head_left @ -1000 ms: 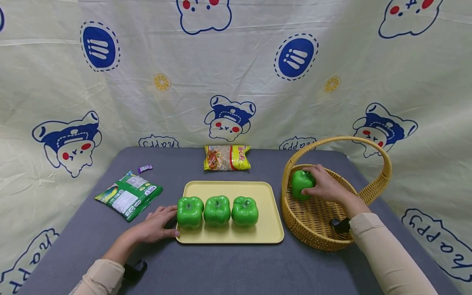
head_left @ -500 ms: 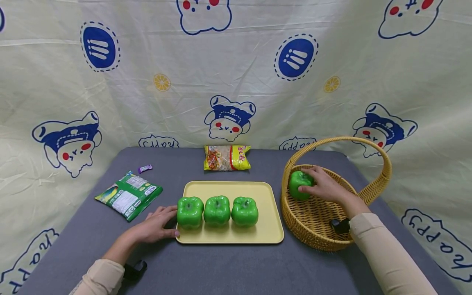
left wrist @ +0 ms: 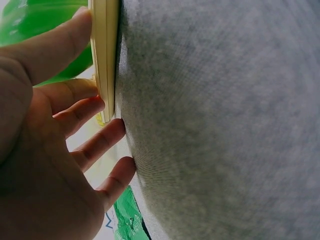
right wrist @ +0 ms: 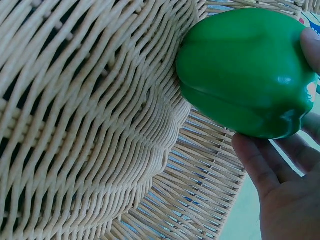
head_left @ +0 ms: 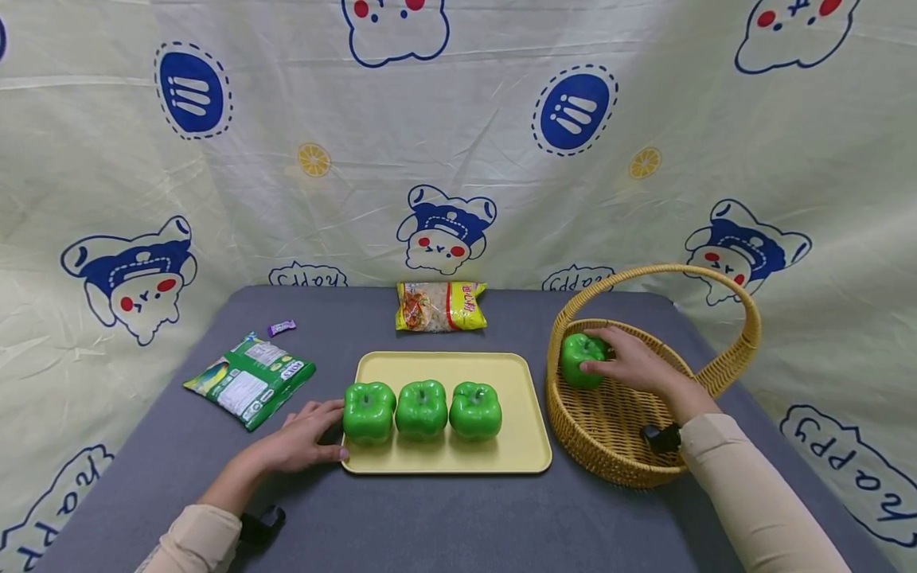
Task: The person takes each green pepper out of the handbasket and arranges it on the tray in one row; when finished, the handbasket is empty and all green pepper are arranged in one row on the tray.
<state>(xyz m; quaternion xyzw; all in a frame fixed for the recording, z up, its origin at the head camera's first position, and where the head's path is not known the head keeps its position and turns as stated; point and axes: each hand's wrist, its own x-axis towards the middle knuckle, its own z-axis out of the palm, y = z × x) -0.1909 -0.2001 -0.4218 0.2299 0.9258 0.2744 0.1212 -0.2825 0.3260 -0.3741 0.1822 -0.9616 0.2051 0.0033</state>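
Observation:
My right hand [head_left: 637, 364] reaches under the basket's handle and grips a green bell pepper [head_left: 581, 360] by its upper side. In the right wrist view the thumb and fingers curl round one end of this bell pepper [right wrist: 245, 72], close against the woven floor of the wicker basket [right wrist: 100, 125]. Three more green bell peppers [head_left: 423, 409] stand in a row on a pale yellow tray [head_left: 458, 460]. At the tray's left edge, the thumb and fingertips of my left hand [head_left: 304, 438] touch the rim, fingers spread and loosely bent in the left wrist view.
A green snack packet [head_left: 251, 380] lies left of the tray, with a small purple wrapped candy [head_left: 282, 327] behind it. Behind the tray is a yellow food packet [head_left: 440, 306]. The basket's tall handle [head_left: 659, 269] arches over its right side. A patterned cloth [head_left: 458, 119] hangs behind the table.
My right hand has shifted the bell pepper slightly left inside the basket, toward its left wall, and still grips it. The left hand and tray stay put.

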